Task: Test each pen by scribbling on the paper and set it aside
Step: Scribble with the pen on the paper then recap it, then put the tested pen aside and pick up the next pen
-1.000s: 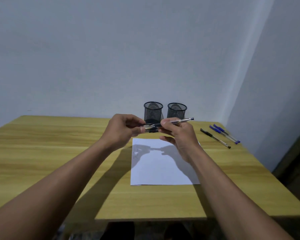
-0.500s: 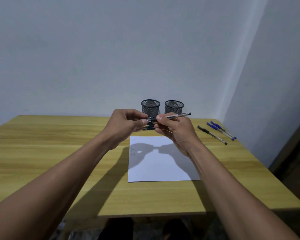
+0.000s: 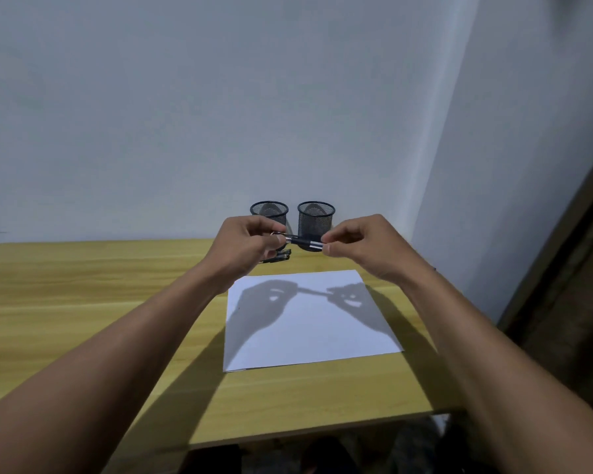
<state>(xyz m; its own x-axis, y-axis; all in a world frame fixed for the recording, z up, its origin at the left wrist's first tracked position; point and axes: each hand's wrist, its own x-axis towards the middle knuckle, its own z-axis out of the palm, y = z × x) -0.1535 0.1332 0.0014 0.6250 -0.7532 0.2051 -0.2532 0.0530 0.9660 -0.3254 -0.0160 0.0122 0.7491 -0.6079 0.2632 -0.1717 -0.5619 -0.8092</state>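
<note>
I hold a dark pen (image 3: 303,241) level in the air between both hands, above the far edge of the white paper (image 3: 308,333). My left hand (image 3: 250,242) pinches its left end and my right hand (image 3: 363,244) pinches its right end. More dark pens (image 3: 278,256) stick out under my left hand; I cannot tell whether that hand holds them. The paper lies flat on the wooden table (image 3: 83,295), with the shadows of my hands on it.
Two black mesh pen cups (image 3: 269,212) (image 3: 315,218) stand side by side at the back of the table, against the wall. The table's right edge runs close beside my right forearm, with a dark doorway beyond it.
My hands have moved apart along the pen, the right hand sliding to its right end. The view has swung left, so the pens lying at the right of the table are hidden.
</note>
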